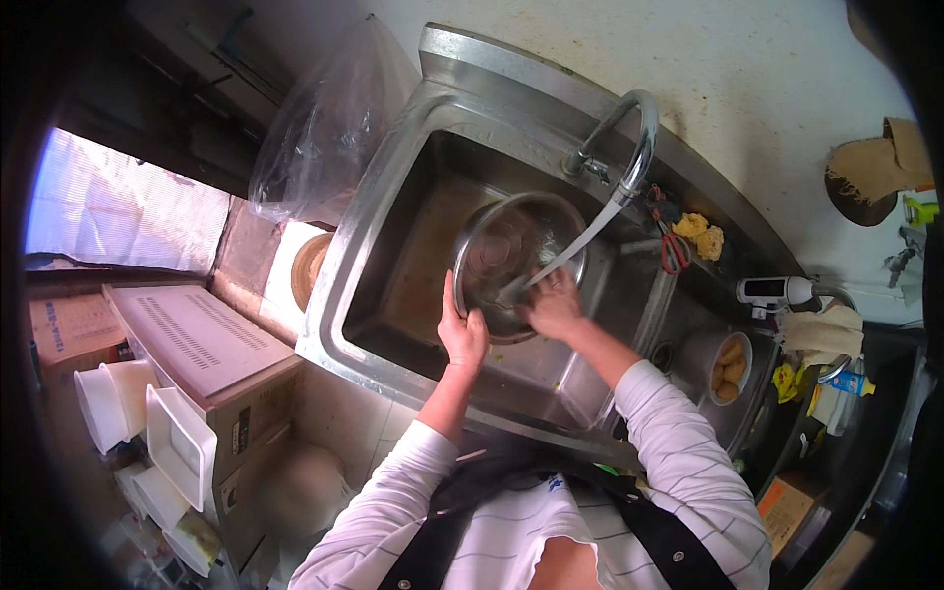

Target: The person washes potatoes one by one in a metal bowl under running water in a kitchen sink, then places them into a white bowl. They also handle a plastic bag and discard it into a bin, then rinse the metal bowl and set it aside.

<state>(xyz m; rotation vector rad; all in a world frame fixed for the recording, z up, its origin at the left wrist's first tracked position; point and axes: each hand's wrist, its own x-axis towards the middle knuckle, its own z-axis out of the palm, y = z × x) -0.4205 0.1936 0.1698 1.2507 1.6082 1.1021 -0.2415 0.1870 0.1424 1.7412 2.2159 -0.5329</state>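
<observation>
Over the large basin of a stainless steel sink [398, 251], my left hand [463, 332] grips the near-left rim of a round metal bowl [490, 240]. The bowl leans within the basin. From the curved chrome faucet [649, 140] a stream of water [582, 240] runs down into it. My right hand [553, 304] is inside the bowl at its right side, fingers spread in the falling water. I see nothing held in that hand, though its fingertips are partly hidden by the stream.
Red-handled scissors [675, 252] and yellow sponges [697, 234] lie behind the sink's right side. A white container of potatoes [730, 369] stands in the smaller right basin. Left of the sink hangs a clear plastic bag [332, 125]. White plastic tubs [110, 402] are stacked at lower left.
</observation>
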